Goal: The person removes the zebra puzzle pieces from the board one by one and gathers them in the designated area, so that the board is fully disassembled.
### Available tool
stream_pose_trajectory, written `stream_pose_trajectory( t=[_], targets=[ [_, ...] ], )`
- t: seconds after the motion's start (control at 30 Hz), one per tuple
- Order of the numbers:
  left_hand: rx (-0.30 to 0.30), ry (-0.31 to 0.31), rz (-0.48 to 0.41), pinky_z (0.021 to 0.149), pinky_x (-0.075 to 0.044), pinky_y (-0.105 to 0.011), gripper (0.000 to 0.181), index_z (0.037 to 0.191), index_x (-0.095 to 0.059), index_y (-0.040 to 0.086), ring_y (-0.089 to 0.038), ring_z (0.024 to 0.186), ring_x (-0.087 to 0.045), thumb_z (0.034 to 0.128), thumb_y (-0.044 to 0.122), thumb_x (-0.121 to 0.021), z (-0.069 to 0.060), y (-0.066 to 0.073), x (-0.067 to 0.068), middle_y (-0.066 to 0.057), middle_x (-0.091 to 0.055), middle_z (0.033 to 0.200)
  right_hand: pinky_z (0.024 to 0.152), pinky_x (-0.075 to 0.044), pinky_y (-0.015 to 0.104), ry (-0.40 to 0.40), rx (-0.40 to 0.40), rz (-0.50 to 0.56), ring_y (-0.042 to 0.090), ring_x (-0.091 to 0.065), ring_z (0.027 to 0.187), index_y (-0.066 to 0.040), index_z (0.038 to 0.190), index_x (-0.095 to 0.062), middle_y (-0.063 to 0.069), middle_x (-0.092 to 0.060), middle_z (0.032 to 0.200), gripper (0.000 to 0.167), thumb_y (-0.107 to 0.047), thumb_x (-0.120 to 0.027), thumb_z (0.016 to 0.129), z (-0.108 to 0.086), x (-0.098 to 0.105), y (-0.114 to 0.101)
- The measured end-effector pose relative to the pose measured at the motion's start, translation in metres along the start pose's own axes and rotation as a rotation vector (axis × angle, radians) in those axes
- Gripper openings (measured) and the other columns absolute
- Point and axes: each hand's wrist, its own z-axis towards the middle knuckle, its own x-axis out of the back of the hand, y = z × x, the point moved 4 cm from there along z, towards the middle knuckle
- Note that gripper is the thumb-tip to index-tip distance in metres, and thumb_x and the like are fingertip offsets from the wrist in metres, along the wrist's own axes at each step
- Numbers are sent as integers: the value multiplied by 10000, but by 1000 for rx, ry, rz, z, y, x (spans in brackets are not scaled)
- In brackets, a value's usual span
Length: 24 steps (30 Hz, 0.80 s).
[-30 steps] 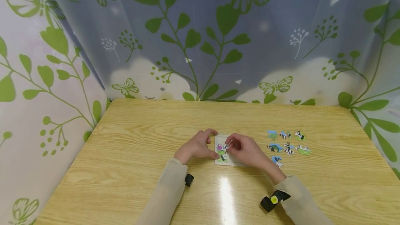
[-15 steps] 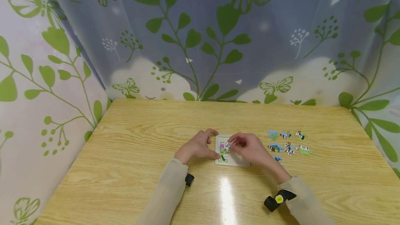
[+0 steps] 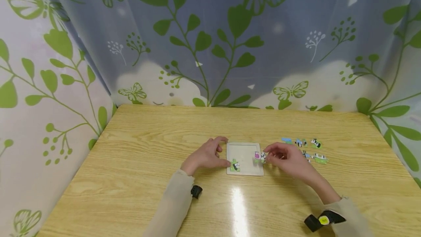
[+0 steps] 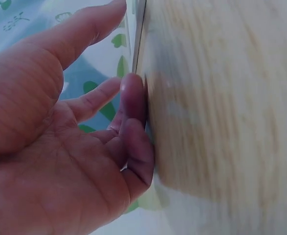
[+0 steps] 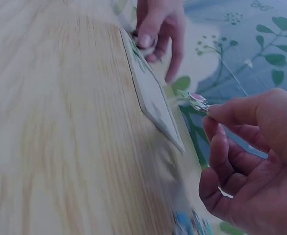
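In the head view, my right hand point(image 3: 294, 162) pinches a jigsaw puzzle piece point(image 3: 259, 157) with pink, white and green on it. It holds this piece above the right side of a pale square puzzle tray point(image 3: 246, 171). The right wrist view shows the puzzle piece point(image 5: 197, 101) raised off the tray, between thumb and fingertips. My left hand point(image 3: 207, 153) lies at the tray's left edge, thumb touching the lower left and index finger stretched to the upper corner. One green, black and white piece point(image 3: 235, 165) lies in the tray's lower left corner, near the thumb.
Several loose puzzle pieces lie in rows on the wooden table point(image 3: 148, 138) to the right, such as a panda piece point(image 3: 316, 143) and a green-and-white piece point(image 3: 320, 158). My right hand hides some of them. A leaf-patterned curtain point(image 3: 210, 46) stands behind the table.
My right hand has lifted the pink puzzle piece from the tray's left side and carried it to the right, baring the tray's middle. My left hand has barely moved.
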Motion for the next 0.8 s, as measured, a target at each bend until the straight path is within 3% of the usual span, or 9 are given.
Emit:
stream_pose_trajectory(
  t=[0.3, 0.8],
  targets=[
    [-11, -30, -35, 739, -406, -311, 637, 1379, -570, 122, -153, 805, -468, 816, 220, -851, -12, 5, -4, -84, -531, 1051, 637, -508, 266, 56, 8, -67, 138, -643, 758, -96, 1137, -704, 63, -704, 948, 167, -178, -682, 993, -33, 38, 17],
    [16, -22, -50, 721, -388, -324, 617, 1351, -576, 157, -174, 825, -448, 810, 204, -870, -11, 1, -6, -73, -522, 1039, 632, -512, 250, 95, -37, -182, 47, -640, 764, -38, 1152, -702, -21, -716, 907, 189, -118, -683, 982, -64, 74, 49]
  ],
)
